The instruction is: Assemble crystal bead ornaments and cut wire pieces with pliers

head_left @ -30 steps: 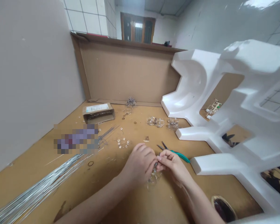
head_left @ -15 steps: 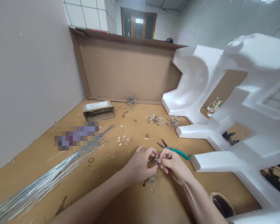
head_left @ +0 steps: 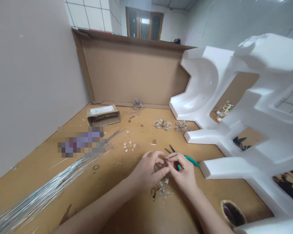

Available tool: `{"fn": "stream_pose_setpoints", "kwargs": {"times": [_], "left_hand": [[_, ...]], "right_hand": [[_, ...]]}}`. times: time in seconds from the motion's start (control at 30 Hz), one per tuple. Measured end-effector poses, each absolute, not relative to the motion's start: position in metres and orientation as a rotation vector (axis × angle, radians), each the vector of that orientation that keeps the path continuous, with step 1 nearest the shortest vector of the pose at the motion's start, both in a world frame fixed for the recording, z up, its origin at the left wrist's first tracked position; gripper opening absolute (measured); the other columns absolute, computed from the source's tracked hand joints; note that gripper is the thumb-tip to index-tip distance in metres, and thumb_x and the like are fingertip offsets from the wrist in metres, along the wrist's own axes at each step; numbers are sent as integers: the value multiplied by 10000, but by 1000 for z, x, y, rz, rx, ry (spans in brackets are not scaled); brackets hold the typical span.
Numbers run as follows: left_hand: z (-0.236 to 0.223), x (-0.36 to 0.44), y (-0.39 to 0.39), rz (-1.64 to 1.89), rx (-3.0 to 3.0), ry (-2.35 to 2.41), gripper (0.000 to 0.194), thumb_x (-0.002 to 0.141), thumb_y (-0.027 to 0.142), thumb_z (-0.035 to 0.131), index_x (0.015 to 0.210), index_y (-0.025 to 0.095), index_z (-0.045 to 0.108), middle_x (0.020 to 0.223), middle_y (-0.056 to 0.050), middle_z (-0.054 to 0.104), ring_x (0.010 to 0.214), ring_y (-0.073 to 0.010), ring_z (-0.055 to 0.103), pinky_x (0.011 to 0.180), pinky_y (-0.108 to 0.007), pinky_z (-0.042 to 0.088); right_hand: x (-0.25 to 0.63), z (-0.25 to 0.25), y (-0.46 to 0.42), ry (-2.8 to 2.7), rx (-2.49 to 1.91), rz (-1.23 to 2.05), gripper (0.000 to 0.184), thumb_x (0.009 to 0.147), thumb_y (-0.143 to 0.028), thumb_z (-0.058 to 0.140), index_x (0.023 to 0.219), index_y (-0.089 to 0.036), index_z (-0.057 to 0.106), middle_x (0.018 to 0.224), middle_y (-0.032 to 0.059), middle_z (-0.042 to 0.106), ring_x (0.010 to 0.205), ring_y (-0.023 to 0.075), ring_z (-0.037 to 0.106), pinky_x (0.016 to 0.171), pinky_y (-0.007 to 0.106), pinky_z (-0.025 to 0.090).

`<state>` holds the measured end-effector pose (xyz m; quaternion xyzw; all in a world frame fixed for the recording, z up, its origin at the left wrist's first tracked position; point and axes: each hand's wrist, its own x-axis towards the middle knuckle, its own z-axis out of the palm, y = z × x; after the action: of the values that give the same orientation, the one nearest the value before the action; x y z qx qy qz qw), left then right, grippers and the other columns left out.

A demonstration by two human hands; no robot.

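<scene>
My left hand and my right hand meet over the brown board, fingertips pinched together on a small wire-and-bead piece that hangs down between them. Clear beads and thin wire loops dangle below the fingers. Just behind my right hand lie teal-handled pliers on the board, partly hidden by the knuckles.
A bundle of silver wires runs off the left front. A small cardboard box, loose rings and bead clusters lie farther back. Large white foam packing fills the right. A cardboard wall closes the back.
Both hands have lifted slightly and shifted away from me, and the beaded piece now hangs lower and more exposed beneath the fingers. My right hand covers more of the pliers.
</scene>
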<state>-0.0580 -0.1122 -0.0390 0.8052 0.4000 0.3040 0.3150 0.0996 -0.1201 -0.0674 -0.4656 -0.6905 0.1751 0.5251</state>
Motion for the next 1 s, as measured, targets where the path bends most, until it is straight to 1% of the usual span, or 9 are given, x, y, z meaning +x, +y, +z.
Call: {"fn": "stream_pose_setpoints", "kwargs": {"times": [0.03,0.1,0.17,0.23,0.3,0.47,0.6,0.77,1.0], "left_hand": [[-40,-59,-111,802,2093,1083,233,823,274,441,1045,218,485,919,-9,672,1037,-207,504,874,-367,372],[-42,-59,-109,818,2094,1109,240,865,237,350,1036,225,519,975,-12,660,1013,-184,522,901,-367,363],[-43,-59,-108,838,2143,1094,233,863,201,353,981,231,552,964,4,664,919,-154,567,978,-385,296],[-45,-58,-107,853,2171,1086,203,857,196,381,929,233,566,880,30,683,804,-127,594,1034,-402,213],[-45,-58,-106,870,2177,1104,177,850,201,404,895,231,573,834,44,688,755,-115,598,1049,-403,189],[-47,-59,-104,885,2224,1123,163,832,187,425,845,223,584,791,46,684,718,-110,594,1049,-410,204],[-48,-60,-102,896,2243,1097,161,832,190,432,871,229,583,805,53,680,748,-104,591,1042,-400,216],[-47,-60,-103,868,2304,1104,175,838,186,420,843,228,590,807,48,669,738,-108,578,1030,-402,221],[-45,-63,-102,851,2412,1067,160,836,179,412,804,221,563,697,55,628,649,-102,546,1024,-394,220]], "right_hand": [[100,-68,-120,-1675,-1070,367,98,717,-102,546,676,-187,520,753,30,598,652,132,544,539,232,400],[100,-68,-120,-1719,-1003,307,105,730,-92,545,698,-190,528,746,31,605,693,143,568,577,245,426],[100,-67,-119,-1760,-959,289,113,737,-82,542,712,-192,532,743,33,608,719,149,578,610,259,443],[100,-67,-119,-1776,-944,290,117,739,-77,542,723,-192,532,757,37,610,709,147,580,610,263,447],[100,-67,-119,-1777,-941,293,121,738,-73,544,724,-192,528,763,39,608,693,145,578,596,260,446],[102,-68,-118,-1802,-906,273,142,740,-52,538,733,-193,526,772,41,603,708,143,578,616,262,451],[104,-68,-118,-1855,-850,214,166,749,-34,525,785,-195,544,811,54,598,763,152,574,667,283,457],[106,-67,-117,-1859,-847,200,158,756,-40,525,783,-194,548,794,50,573,731,144,564,641,273,453],[109,-67,-117,-1876,-844,294,138,754,-56,534,769,-193,540,778,41,574,729,145,563,635,271,449]]}}
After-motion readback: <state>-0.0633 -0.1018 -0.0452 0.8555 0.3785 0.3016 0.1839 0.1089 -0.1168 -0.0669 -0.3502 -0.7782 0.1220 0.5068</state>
